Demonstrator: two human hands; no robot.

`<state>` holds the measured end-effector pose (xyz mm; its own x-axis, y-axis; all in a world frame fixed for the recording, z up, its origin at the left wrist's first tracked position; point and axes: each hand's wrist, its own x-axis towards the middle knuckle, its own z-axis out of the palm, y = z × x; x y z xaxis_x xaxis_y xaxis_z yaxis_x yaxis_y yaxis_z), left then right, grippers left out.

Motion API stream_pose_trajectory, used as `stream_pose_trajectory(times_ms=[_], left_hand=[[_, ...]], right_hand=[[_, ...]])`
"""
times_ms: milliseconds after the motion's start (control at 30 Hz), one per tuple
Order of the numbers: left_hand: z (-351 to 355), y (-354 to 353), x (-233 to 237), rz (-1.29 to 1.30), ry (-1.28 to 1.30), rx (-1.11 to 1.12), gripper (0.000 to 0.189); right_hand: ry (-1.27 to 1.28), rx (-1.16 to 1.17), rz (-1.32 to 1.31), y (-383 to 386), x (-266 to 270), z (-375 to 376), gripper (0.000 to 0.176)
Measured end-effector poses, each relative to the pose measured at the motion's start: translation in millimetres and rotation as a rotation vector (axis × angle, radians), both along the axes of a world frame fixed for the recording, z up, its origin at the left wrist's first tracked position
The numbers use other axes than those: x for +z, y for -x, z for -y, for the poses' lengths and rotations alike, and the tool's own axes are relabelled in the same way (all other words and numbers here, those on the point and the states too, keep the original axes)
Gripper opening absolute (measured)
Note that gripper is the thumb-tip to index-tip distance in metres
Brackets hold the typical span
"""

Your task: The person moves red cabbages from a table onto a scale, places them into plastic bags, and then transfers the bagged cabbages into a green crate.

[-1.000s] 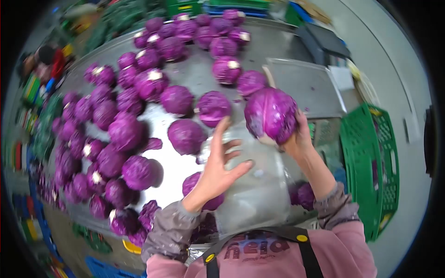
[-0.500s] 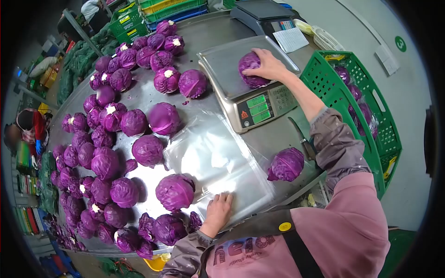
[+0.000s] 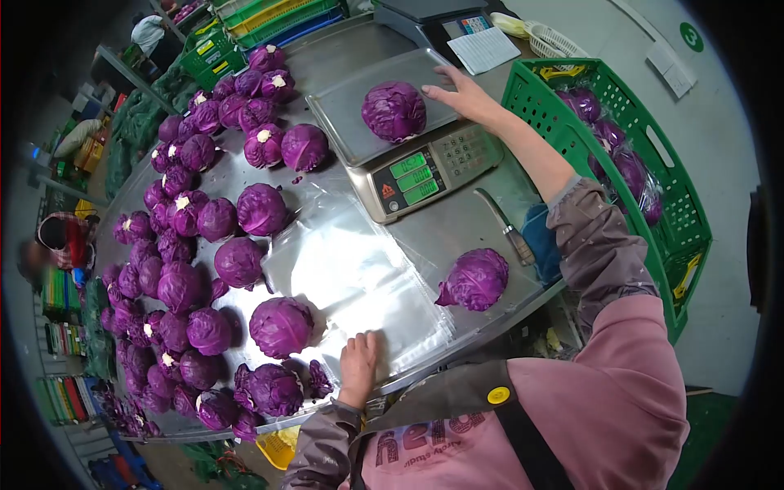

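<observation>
A purple cabbage (image 3: 394, 111) rests on the metal plate of the scale (image 3: 415, 181), whose green display is lit. Just right of that cabbage is my right hand (image 3: 464, 96), fingers apart and holding nothing. My left hand (image 3: 358, 366) lies at the near edge of the clear plastic bags (image 3: 347, 278), its fingers on the plastic or table. Another cabbage (image 3: 478, 279) sits right of the bags, near a curved knife (image 3: 508, 230). Left of my left hand is a cabbage (image 3: 281, 327) on the metal table.
Many purple cabbages (image 3: 181, 286) cover the table's left side. A green crate (image 3: 653, 237) with bagged cabbages stands at the right. Behind are a second scale (image 3: 433, 18), a paper sheet (image 3: 483, 50) and a white basket (image 3: 555, 41). People are at the far left.
My right hand has let go of the cabbage on the scale and moved off to its right. The scale's top line now shows a reading. The whole view has shifted slightly.
</observation>
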<state>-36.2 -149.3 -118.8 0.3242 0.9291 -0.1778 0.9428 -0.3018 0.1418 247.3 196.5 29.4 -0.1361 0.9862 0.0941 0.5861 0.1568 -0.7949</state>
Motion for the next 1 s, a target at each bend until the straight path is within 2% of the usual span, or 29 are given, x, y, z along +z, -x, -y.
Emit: stream_pose_trajectory(times_ms=[133, 200, 300, 400, 467, 533, 600, 667, 733, 867, 933, 1000], left_hand=[[-2, -5, 12, 0.05, 0.037, 0.067, 0.034], [0, -12, 26, 0.157, 0.017, -0.025, 0.034], [0, -10, 11, 0.048, 0.021, 0.008, 0.029], [-3, -8, 5, -0.017, 0.033, 0.075, 0.025], [-6, -7, 6, -0.031, 0.046, 0.119, 0.022], [-5, -6, 9, 0.02, 0.004, 0.118, 0.019], [-5, -1, 7, 0.078, 0.016, 0.158, 0.018], [-9, 9, 2, 0.245, -0.049, 0.191, 0.017], [-15, 16, -2, 0.346, -0.034, 0.189, 0.016], [-30, 20, 15, 0.403, -0.006, 0.295, 0.01], [-33, 23, 17, 0.463, -0.08, 0.326, 0.01], [-35, 24, 25, 0.459, -0.091, 0.344, 0.011]], right_hand=[[0.019, -0.001, -0.02, -16, 1, -1, 0.083], [0.037, 0.01, -0.041, -19, -1, -5, 0.084], [0.124, 0.047, -0.136, -16, -1, -15, 0.08], [0.161, 0.053, -0.125, 0, 4, -18, 0.087], [0.001, 0.094, 0.011, 13, -6, -27, 0.1], [-0.085, 0.11, 0.059, 25, -29, -37, 0.101], [-0.125, 0.147, 0.063, 40, -51, -47, 0.099], [-0.148, 0.067, -0.07, 49, -49, -39, 0.094], [-0.035, 0.034, -0.269, 45, -50, -38, 0.08], [0.082, 0.041, -0.597, 17, -54, -26, 0.064], [0.133, 0.123, -0.652, 9, -37, 15, 0.068], [0.077, 0.186, -0.465, 0, -33, 55, 0.075]])
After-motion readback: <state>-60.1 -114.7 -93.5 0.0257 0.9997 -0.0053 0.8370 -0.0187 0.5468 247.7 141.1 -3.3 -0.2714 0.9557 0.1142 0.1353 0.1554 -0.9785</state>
